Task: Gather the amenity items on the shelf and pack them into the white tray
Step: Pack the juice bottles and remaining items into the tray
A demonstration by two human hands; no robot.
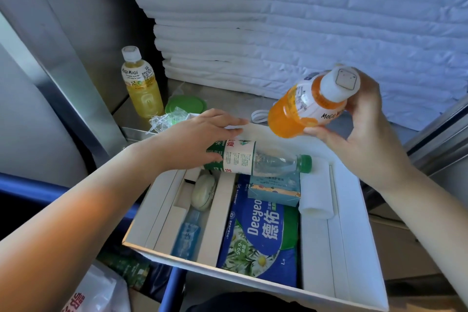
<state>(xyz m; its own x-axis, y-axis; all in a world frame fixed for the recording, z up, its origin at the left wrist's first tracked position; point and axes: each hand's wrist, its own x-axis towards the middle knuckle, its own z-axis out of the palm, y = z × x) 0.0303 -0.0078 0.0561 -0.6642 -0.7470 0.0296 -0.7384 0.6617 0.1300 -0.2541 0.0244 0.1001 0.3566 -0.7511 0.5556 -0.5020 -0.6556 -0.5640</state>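
Fingers (319,132) of right hand (364,139) grip orange bottle (298,109) above white tray (354,248); left hand (197,134) fingers straight on water bottle (255,161).

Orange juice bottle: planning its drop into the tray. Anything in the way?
Yes: a water bottle, under the left hand, lies across the white tray's far end, a white roll beside its cap. The right hand holds the orange juice bottle above them.
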